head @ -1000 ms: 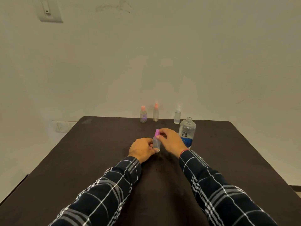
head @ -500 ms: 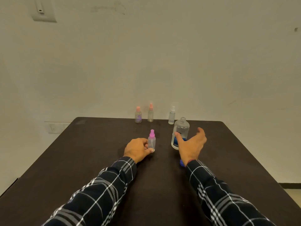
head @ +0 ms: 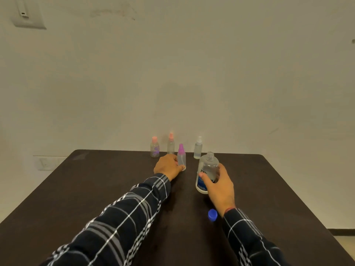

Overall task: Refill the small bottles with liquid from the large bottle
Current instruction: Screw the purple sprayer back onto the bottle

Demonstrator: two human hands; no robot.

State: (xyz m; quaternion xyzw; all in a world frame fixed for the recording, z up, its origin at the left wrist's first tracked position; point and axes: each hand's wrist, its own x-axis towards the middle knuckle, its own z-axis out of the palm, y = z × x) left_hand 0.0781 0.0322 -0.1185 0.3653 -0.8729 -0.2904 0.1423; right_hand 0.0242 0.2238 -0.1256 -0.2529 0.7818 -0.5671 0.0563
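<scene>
Bottles are shifting: the small pink-capped bottle (head: 181,158), capped a second ago, is being carried back toward the far row by the left hand (head: 167,167), whose fingers are closing around its base. That one looks finished. The right hand (head: 221,184), open half a second ago, is now wrapping the large bottle (head: 207,172), which is standing uncapped on the tabletop (head: 86,189), clear with a blue label. Its blue cap (head: 212,215) is lying near the right wrist.
</scene>
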